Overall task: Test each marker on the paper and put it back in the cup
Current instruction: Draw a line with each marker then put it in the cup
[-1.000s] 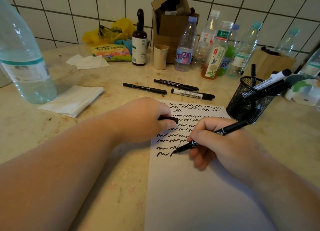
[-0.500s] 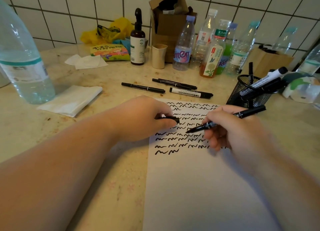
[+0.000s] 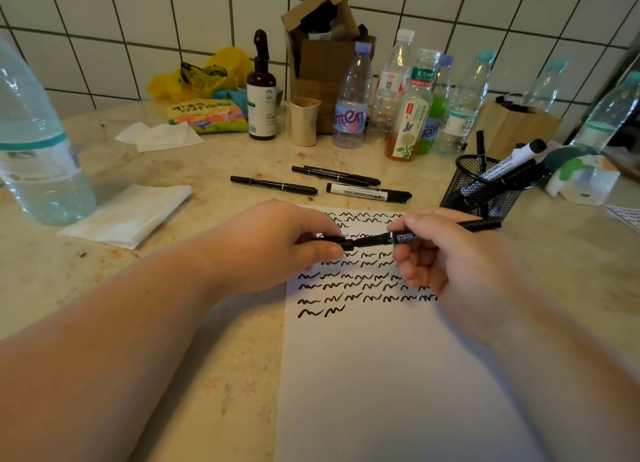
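My right hand [image 3: 446, 264] grips a thin black marker [image 3: 446, 231] held level above the white paper [image 3: 381, 375]. My left hand [image 3: 277, 243] pinches the marker's black cap [image 3: 329, 242], which meets the marker's tip end. Rows of black squiggles cover the paper's top part. The black mesh cup [image 3: 481, 191] stands at the paper's far right corner with several markers in it. Several more markers lie on the table beyond the paper: a thin one [image 3: 273, 185], a pair of thin ones [image 3: 336, 175] and a thick whiteboard marker [image 3: 369, 193].
A large water bottle [image 3: 38, 149] and a folded napkin [image 3: 128, 215] sit at the left. Along the tiled wall stand a brown spray bottle [image 3: 261, 94], a small beige cup [image 3: 304, 122], several drink bottles [image 3: 408, 115] and cardboard boxes [image 3: 322, 45].
My right hand lifted the marker off the paper after drawing a squiggle and brought its tip leftward to the cap in my left hand.
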The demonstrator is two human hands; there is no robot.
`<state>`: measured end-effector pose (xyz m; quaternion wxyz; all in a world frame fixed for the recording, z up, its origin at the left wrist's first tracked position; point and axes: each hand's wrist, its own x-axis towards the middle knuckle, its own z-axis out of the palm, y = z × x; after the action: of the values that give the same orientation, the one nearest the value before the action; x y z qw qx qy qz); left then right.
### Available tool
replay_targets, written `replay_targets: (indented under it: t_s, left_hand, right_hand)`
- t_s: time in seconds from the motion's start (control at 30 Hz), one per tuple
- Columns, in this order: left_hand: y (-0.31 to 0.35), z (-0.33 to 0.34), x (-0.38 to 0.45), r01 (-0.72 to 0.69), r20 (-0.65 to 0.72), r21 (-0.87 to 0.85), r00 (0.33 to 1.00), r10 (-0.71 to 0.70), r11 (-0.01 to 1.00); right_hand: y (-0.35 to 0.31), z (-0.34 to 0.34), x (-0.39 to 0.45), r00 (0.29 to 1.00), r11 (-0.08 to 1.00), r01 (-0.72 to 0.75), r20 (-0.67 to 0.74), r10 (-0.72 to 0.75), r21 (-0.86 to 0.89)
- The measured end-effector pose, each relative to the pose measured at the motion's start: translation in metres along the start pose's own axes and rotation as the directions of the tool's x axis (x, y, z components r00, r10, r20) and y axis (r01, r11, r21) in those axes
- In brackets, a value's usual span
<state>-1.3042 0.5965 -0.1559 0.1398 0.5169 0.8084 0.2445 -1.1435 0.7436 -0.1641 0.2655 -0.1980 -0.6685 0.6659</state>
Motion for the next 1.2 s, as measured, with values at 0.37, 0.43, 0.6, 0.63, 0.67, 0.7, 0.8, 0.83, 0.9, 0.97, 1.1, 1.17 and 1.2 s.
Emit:
replay_targets:
  t_s: [0.37,0.43,0.6,0.63,0.67,0.7,0.8,0.83,0.9,0.97,1.1,1.17,1.2]
  left_hand:
    - [-0.0005,0.0006,0.0024,-0.012,-0.051,0.015,0.999,0.012,1.0]
    - [-0.0016,0.0006,0.0032,-0.003,-0.049,0.042,0.999,0.005,0.999]
    - [0.0006,-0.0002,0.0019,-0.004,-0.015,0.052,1.0,0.005,0.999]
    - [0.0011,-0.0006,0.0015,-0.007,-0.021,0.044,1.0,0.008,0.999]
    - [0.0014,-0.001,0.0013,-0.012,-0.03,0.039,0.999,0.013,0.999]
    - [0.0014,-0.0012,0.0012,-0.02,-0.039,0.038,0.999,0.022,0.999]
    - [0.0012,-0.0014,0.0012,-0.058,-0.078,0.058,0.995,0.063,0.997]
    - [0.0009,-0.0015,0.0011,-0.069,-0.093,0.06,0.993,0.074,0.996]
    - [0.0013,-0.0019,0.0,-0.082,-0.11,0.066,0.99,0.089,0.994]
    - [0.0014,-0.0011,-0.0007,-0.104,-0.126,0.117,0.985,0.119,0.988]
    - [-0.0025,0.0004,0.0009,-0.176,-0.236,0.064,0.954,0.186,0.982]
    - [-0.0028,-0.0003,0.0022,-0.181,-0.232,-0.023,0.958,0.171,0.983]
    - [-0.002,-0.0005,0.0033,-0.17,-0.209,-0.051,0.965,0.156,0.984]
  right_hand:
    - [-0.0054,-0.0008,-0.0014,0.977,0.975,-0.184,0.131,0.168,0.125]
    - [-0.0042,-0.0004,-0.0005,0.977,0.977,-0.191,0.115,0.18,0.097]
    - [-0.0013,0.0017,-0.0011,0.978,0.979,-0.184,0.113,0.174,0.086]
    - [-0.0018,0.0018,-0.0013,0.976,0.976,-0.19,0.124,0.177,0.104]
    - [-0.0023,0.0016,-0.0012,0.975,0.973,-0.196,0.132,0.18,0.123]
    - [-0.0028,0.0014,-0.0013,0.974,0.97,-0.2,0.139,0.181,0.14]
    - [-0.0038,0.0012,-0.0006,0.971,0.963,-0.207,0.153,0.182,0.173]
    - [-0.0039,0.0017,-0.0007,0.97,0.96,-0.211,0.156,0.184,0.182]
    - [-0.0038,0.0028,-0.0006,0.968,0.955,-0.221,0.163,0.19,0.199]
    - [-0.0043,0.0037,-0.0006,0.965,0.947,-0.233,0.176,0.196,0.222]
    - [-0.0072,0.0032,-0.001,0.967,0.942,-0.215,0.193,0.167,0.257]
    - [-0.0088,0.0037,-0.0021,0.972,0.955,-0.159,0.208,0.107,0.249]
    - [-0.0091,0.0039,-0.0024,0.976,0.963,-0.117,0.209,0.065,0.244]
